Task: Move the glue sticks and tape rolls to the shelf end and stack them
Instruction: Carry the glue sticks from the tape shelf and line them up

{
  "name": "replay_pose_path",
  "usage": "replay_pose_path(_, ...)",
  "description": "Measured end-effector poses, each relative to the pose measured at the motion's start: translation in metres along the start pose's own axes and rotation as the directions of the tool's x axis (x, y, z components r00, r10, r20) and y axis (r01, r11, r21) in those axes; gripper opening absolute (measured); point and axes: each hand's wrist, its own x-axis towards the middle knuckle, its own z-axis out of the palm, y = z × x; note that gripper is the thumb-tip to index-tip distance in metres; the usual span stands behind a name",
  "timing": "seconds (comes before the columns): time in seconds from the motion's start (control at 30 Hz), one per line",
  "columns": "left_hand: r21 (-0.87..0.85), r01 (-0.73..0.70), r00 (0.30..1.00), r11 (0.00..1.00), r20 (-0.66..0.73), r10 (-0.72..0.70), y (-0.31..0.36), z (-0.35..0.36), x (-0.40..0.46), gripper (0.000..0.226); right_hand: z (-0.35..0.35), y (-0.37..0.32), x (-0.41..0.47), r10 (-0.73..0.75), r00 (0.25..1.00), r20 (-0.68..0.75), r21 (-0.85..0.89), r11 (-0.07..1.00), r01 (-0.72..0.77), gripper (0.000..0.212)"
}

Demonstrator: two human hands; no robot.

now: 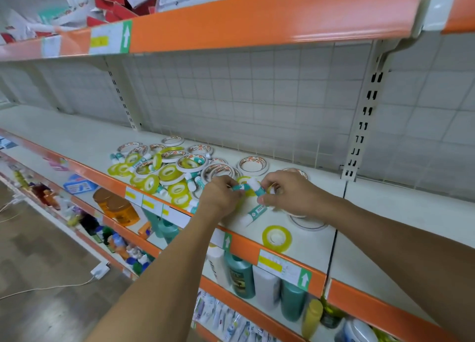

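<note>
Left hand [221, 196] pinches one teal glue stick [240, 187]; right hand [288, 192] grips another [258, 189], both over the shelf [77, 133]; a third stick [253, 214] lies below; tape rolls [168, 170] heaped left.

Two bare forearms show, entering from about 7 o'clock and 4 o'clock, and no sleeve edge comes into view on either. The left hand [221, 196] and the right hand [288, 191] are bare too: no glove, ring, watch or band shows on the fingers or wrists. The forearms narrow toward the wrists, and the knuckles on the backs of both hands are plainly seen; the fingernails look short, though blur softens them.
</note>
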Motion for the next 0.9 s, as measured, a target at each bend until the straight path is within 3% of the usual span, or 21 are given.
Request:
replay_pose_path(0.13,-0.195,0.014,1.000,0.981,-0.009,-0.016,0.001,-0.006,0.001,0.014,-0.001,-0.002,0.002,0.021,0.998,-0.054,0.202,0.979,-0.010,0.015)
replay_pose_path(0.33,-0.401,0.015,1.000,0.916,-0.012,-0.022,0.001,-0.008,-0.003,0.027,-0.007,-0.001,-0.002,0.059,0.997,-0.049,0.352,0.935,-0.038,0.014)
replay_pose_path(0.5,-0.525,-0.044,0.999,0.850,-0.021,0.039,0.006,-0.007,-0.006,0.024,-0.008,-0.001,-0.011,0.075,0.995,-0.062,0.359,0.932,-0.048,0.046)
replay_pose_path(0.63,-0.558,-0.064,0.997,0.827,-0.008,0.072,0.010,-0.006,-0.006,0.015,-0.012,-0.006,-0.022,0.126,0.988,-0.092,0.430,0.900,-0.075,0.056)
replay_pose_path(0.9,-0.608,-0.160,0.979,0.777,0.003,0.203,0.028,-0.015,-0.014,0.011,-0.019,-0.008,-0.036,0.287,0.946,-0.154,0.520,0.837,-0.169,0.043)
